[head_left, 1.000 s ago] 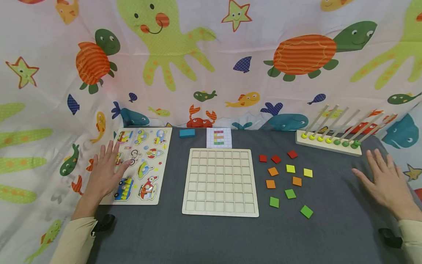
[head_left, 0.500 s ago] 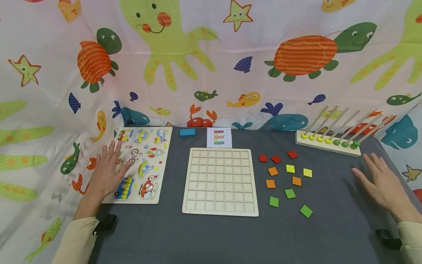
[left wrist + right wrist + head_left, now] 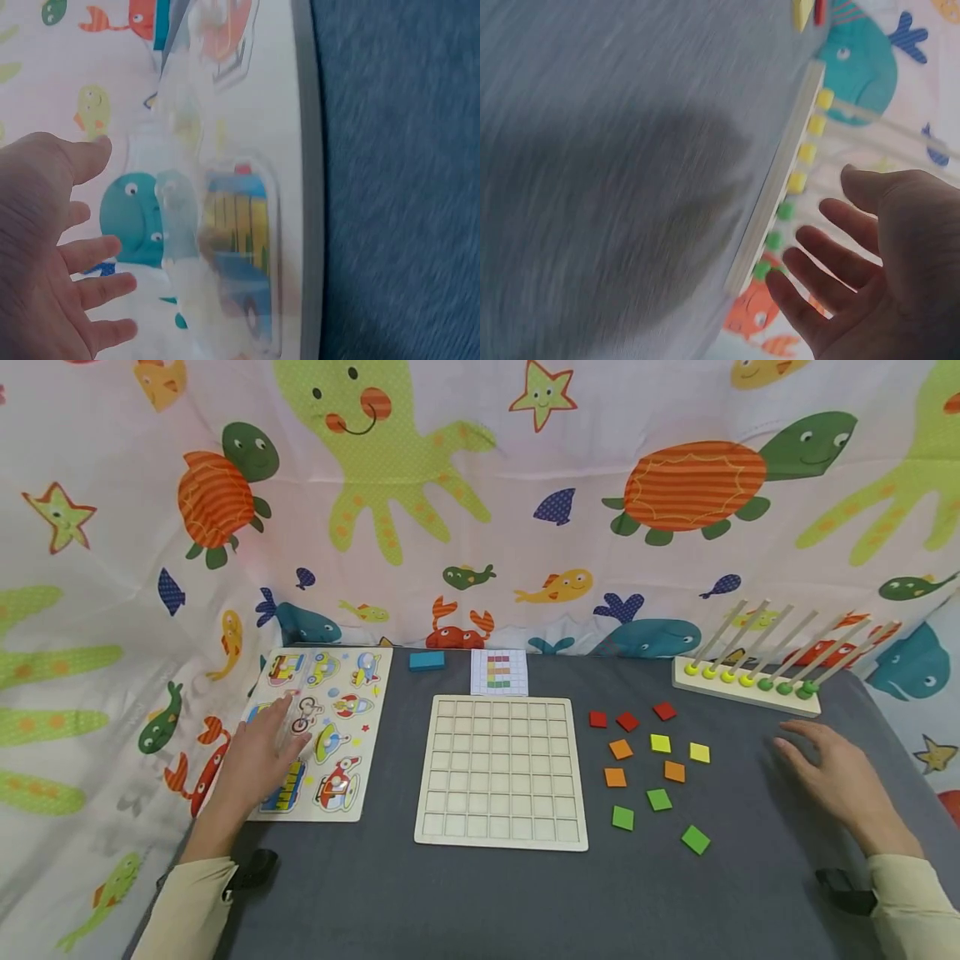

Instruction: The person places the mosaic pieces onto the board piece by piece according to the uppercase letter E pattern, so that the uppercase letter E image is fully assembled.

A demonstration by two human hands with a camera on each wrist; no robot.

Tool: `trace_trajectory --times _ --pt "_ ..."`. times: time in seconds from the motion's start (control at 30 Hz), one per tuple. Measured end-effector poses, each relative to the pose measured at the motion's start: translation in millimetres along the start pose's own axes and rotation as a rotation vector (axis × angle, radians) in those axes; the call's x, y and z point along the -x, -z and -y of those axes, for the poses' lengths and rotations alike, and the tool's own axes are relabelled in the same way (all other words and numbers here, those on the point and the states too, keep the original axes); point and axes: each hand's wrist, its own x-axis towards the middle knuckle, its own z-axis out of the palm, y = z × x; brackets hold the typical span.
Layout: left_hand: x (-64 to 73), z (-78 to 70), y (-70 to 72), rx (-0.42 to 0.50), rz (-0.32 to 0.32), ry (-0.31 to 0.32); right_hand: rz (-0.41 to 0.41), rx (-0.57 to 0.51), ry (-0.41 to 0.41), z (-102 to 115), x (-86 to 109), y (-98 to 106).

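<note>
My left hand [image 3: 255, 760] is over the left part of a wooden picture puzzle board [image 3: 372, 735], hiding some of its pieces; its fingers are relaxed and hold nothing. At the right, my right hand [image 3: 840, 777] hovers above the dark table with loosely bent fingers and nothing in them. Closest to it stands a peg rack [image 3: 750, 691] with yellow and green beads. Between the hands lie a wooden grid board [image 3: 500, 774] with bare cells and several loose square tiles, among them a red tile [image 3: 627, 722], a yellow tile [image 3: 700, 753], an orange tile [image 3: 615, 777] and a green tile [image 3: 695, 839].
Behind the grid board lies a pattern card [image 3: 499, 672] with coloured squares. A blue block [image 3: 427, 661] is left of the card. A cloth printed with sea animals [image 3: 555, 460] hangs behind and at the sides of the dark tabletop [image 3: 495, 902].
My right hand has moved left and its fingers have bent a little more. My left hand has shifted slightly to the right over the puzzle board. The tiles stay where they were.
</note>
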Motion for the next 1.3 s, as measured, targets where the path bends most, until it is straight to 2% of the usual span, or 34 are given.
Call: trace_trajectory --times 0.23,0.63,0.9,1.03,1.3 --pt "9.2 -18.7 -7.1 0.042 0.039 -0.018 0.032 -0.038 0.038 39 -15.3 -17" --pt "31.7 -43.6 -19.6 0.017 0.058 -0.167 0.062 -0.145 0.149 95 -38.5 -40" --pt "44.5 -82.3 -29.8 -0.015 0.039 -0.282 0.085 -0.147 0.271 127 -50.6 -60" --pt "48.4 -100.9 -37.0 -0.021 0.070 -0.318 0.110 -0.134 0.312 144 -57.7 -71" --pt "53.1 -121.7 -55.6 -0.006 0.161 -0.352 0.157 -0.125 0.365 170 -73.2 -86"
